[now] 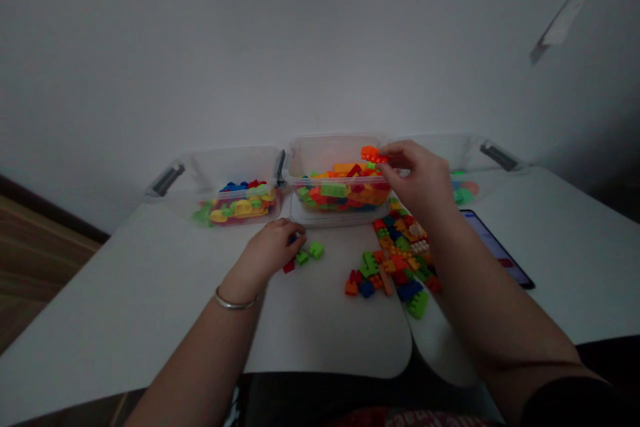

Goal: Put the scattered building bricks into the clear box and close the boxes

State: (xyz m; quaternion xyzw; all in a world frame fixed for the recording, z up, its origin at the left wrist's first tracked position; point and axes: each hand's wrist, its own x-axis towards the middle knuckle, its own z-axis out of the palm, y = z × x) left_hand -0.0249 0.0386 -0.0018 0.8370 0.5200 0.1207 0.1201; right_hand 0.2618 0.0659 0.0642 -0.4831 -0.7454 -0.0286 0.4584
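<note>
My right hand (417, 170) pinches an orange building block (373, 154) between thumb and fingertips, above the right side of the middle clear plastic box (340, 219). That box is filled with mixed building blocks (334, 191). My left hand (273, 245) rests low over the table with its fingers curled. A bit of a blue building block (293, 239) shows between thumb and fingers. Beside this hand lie two green blocks (316, 250) and a red block (289, 266). A loose pile of coloured blocks (393, 263) spreads below my right forearm.
A clear box (235, 215) at the left holds yellow, green, blue and red pieces. Behind my right hand stands another clear box (480, 181), partly hidden. A phone (500, 250) lies right of my forearm. The white table (320, 340) meets a pale wall.
</note>
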